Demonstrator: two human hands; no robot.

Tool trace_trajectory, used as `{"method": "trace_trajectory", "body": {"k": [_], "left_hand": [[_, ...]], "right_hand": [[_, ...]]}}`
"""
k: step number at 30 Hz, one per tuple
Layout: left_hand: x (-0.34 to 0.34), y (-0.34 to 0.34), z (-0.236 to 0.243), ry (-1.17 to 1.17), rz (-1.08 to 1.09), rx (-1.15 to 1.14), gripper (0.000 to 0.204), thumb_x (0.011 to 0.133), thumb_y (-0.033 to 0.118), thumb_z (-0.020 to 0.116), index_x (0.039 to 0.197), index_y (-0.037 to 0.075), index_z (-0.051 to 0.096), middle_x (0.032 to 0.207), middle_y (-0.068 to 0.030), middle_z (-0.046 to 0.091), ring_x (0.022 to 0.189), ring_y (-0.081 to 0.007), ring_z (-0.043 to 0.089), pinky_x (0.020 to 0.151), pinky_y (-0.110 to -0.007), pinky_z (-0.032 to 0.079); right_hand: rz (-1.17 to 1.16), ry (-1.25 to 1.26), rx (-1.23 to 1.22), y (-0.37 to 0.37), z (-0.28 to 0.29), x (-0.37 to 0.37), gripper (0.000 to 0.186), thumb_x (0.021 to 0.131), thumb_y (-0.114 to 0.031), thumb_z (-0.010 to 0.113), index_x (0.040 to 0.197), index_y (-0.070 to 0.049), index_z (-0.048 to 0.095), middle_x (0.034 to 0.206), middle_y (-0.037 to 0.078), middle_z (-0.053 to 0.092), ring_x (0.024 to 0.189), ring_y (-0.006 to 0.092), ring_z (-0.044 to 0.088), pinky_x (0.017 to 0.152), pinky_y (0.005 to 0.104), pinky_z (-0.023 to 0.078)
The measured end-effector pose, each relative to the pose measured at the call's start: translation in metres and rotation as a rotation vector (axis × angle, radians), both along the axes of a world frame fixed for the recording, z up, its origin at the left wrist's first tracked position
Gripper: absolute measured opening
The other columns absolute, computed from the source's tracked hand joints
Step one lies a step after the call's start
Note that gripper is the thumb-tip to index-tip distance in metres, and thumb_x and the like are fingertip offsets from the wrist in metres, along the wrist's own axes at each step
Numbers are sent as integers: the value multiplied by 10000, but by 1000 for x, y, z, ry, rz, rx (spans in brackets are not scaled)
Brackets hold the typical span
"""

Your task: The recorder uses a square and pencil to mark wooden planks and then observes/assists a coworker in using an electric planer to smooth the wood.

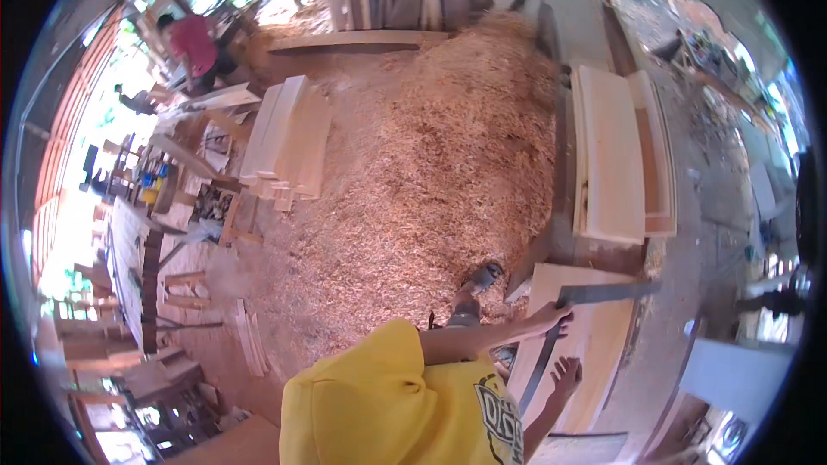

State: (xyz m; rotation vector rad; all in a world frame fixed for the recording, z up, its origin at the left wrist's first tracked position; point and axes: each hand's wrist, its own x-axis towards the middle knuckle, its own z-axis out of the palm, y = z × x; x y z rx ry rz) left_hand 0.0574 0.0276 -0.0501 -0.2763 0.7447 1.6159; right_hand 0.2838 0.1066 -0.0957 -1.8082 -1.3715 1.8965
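We had the dark square (607, 294) in the left hand (550, 319), its fingers curled closed around it near the corner; one arm of it stuck out to the right of those fingers, the other ran back from them toward us, across a pale board (594, 344); the right hand (566, 375) hung just beside that second arm, over the same board, its fingers loosely spread and empty; ahead of the fingers we had stacked boards (610, 155), and ahead and to their left a heap of shavings (457, 146); well left of them stood a wooden crate (229, 226) with dark clutter inside, too small to sort out; beyond it we saw a yellow container (150, 196) near a blue container (147, 180), whose contents we could not tell.
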Motion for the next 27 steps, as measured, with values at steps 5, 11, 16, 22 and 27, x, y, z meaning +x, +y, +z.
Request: {"method": "trace_trajectory", "body": {"k": [5, 11, 16, 22, 27], "left_hand": [[20, 32, 27, 566, -185, 52, 185, 896, 217, 645, 901, 34, 626, 780, -38, 616, 737, -137, 600, 652, -293, 490], [42, 55, 70, 264, -467, 268, 348, 937, 243, 691, 1163, -1, 593, 904, -65, 659, 938, -212, 668, 803, -338, 517], [35, 64, 75, 67, -662, 558, 837, 834, 410, 758, 1503, 99, 360, 1504, -110, 424, 1372, -256, 411, 1063, -482, 414], [43, 18, 74, -195, -785, 643, 921, 795, 523, 757, 1520, 140, 336, 1519, -95, 403, 1382, -280, 403, 1075, -511, 410], [4, -1, 54, -186, -687, 302, 764, 870, 550, 668, 1444, 109, 422, 1394, -55, 498, 1345, -232, 440, 996, -512, 477]], "right_hand": [[91, 340, 82, -40, 43, -27, 257, 992, -222, 535, 1077, -10, 654, 978, 76, 714, 933, 204, 696, 816, 351, 584], [-382, 267, 297, -56, 31, -26, 385, 1051, -324, 503, 732, -115, 557, 656, -62, 433, 602, 54, 356, 527, 248, 289], [-423, 73, 664, -60, 56, -7, 354, 1007, -209, 574, 710, -20, 529, 678, -61, 403, 656, 52, 345, 575, 268, 283], [-48, -207, 827, -81, 133, 71, 294, 926, -185, 616, 727, 31, 639, 633, 108, 565, 648, 187, 551, 684, 360, 389], [197, -261, 1041, -96, 181, 122, 251, 809, -137, 645, 592, -42, 560, 584, 95, 542, 583, 289, 533, 688, 412, 337]]}}
